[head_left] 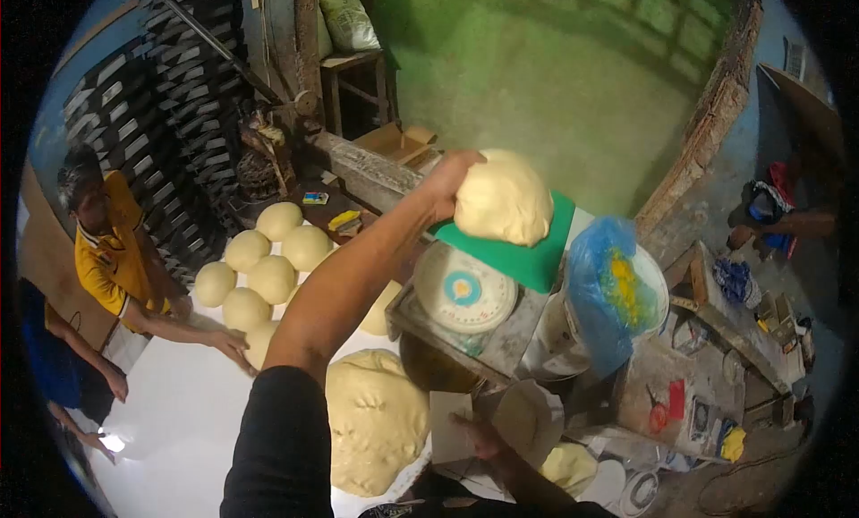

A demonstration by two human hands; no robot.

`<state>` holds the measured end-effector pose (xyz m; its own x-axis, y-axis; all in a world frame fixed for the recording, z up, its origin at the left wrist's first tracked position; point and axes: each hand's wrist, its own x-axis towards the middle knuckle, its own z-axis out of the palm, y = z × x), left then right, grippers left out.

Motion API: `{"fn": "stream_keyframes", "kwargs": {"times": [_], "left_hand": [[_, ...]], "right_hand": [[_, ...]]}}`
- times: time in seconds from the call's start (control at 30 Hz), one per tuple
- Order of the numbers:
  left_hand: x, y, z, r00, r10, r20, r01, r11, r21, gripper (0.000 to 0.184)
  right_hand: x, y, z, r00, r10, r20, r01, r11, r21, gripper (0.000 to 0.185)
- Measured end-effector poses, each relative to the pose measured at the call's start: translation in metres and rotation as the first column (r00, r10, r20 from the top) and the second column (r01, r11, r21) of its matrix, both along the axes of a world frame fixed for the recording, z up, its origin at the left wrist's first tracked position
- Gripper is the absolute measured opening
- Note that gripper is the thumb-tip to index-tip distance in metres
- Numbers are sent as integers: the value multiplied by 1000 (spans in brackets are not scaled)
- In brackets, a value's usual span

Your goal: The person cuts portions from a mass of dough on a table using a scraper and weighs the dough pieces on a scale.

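My left hand [452, 185] is stretched far forward, gripping the upper left side of a large lump of dough [506, 200]. That lump is over the green tray [550, 259] of a dial scale [465, 287]; whether it rests on the tray I cannot tell. Some of my left fingers are hidden behind the dough. Low and close to me, my right hand [483, 437] is closed on a flat white dough scraper [451, 427]. Left of the scraper, a big mass of dough [376, 420] lies on the white table [179, 411].
Several round dough balls [270, 279] sit at the table's far end. A co-worker in a yellow shirt [103, 267] touches one; another person [58, 348] stands at the left edge. Right of the scale is a bucket [658, 290] with blue plastic [595, 250].
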<state>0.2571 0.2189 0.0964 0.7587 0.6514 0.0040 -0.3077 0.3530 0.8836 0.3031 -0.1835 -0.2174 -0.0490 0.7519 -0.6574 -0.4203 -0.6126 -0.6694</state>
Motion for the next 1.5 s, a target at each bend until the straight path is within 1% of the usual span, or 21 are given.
{"fn": "stream_keyframes", "kwargs": {"times": [0.03,0.1,0.13,0.2,0.27,0.33,0.4,0.47,0.5,0.63,0.7,0.77,0.83,0.93,1.0,1.03,1.13,1.17,1.2,1.33,1.5], "left_hand": [[2,-2,8,1000,2,6,-2,1000,-6,50],[1,-9,19,918,287,-275,-103,840,533,53],[1,-2,21,824,424,-375,11,651,759,66],[-7,-1,37,824,362,-437,221,504,835,70],[-21,4,35,594,736,-325,260,207,943,79],[-59,-14,26,687,723,-66,-335,397,854,75],[-117,-57,6,710,672,212,-553,345,758,67],[-179,-112,-64,670,716,196,-622,398,674,61],[-216,-141,-120,618,779,107,-528,310,791,59],[-338,-331,-309,371,866,-335,-24,370,929,67],[-362,-409,-345,253,767,-590,224,546,807,71],[-372,-433,-362,259,753,-606,216,566,796,73],[-376,-444,-361,258,738,-624,212,587,781,75],[-365,-418,-335,357,817,-453,-104,517,850,76],[-358,-402,-319,340,830,-442,-20,476,879,74],[-350,-388,-308,318,843,-433,71,434,898,72],[-311,-332,-262,499,856,-139,-203,271,941,56],[-296,-312,-238,548,833,-79,-230,240,943,52],[-280,-293,-212,592,806,-18,-258,211,943,47],[-205,-236,-132,630,738,243,-407,47,912,37],[-126,-175,-75,621,702,348,-466,-27,885,38]], "right_hand": [[0,3,11,1000,-30,3,29,998,49,39],[4,6,25,1000,-19,2,19,998,-64,36],[1,3,22,997,-47,-65,45,999,-20,35],[-3,-1,3,986,-84,-141,85,996,0,34],[0,-4,-26,994,95,-52,-92,994,61,31],[-16,1,19,990,131,-47,-126,988,94,31],[-33,-2,34,986,165,-39,-158,978,139,31],[-44,-5,25,985,161,-60,-157,985,66,34],[-50,-13,24,987,151,-60,-147,986,72,34],[-81,-54,-6,973,223,-54,-210,959,188,40],[-95,-73,-16,972,224,-66,-206,954,217,43],[-108,-93,-9,925,373,70,-379,905,194,45],[-126,-108,2,923,363,128,-383,901,203,43],[-132,-106,36,906,284,314,-386,857,341,38],[-110,-98,60,456,437,775,-640,766,-55,54],[-75,-88,19,431,419,799,-685,728,-12,53],[-30,-48,161,462,69,884,-491,851,190,44],[-14,-31,208,150,65,987,-442,897,9,40],[-4,-16,252,393,-62,918,-375,900,221,40],[53,26,331,164,-431,887,-433,776,458,39],[87,81,392,314,-502,806,-426,684,592,38]]}}
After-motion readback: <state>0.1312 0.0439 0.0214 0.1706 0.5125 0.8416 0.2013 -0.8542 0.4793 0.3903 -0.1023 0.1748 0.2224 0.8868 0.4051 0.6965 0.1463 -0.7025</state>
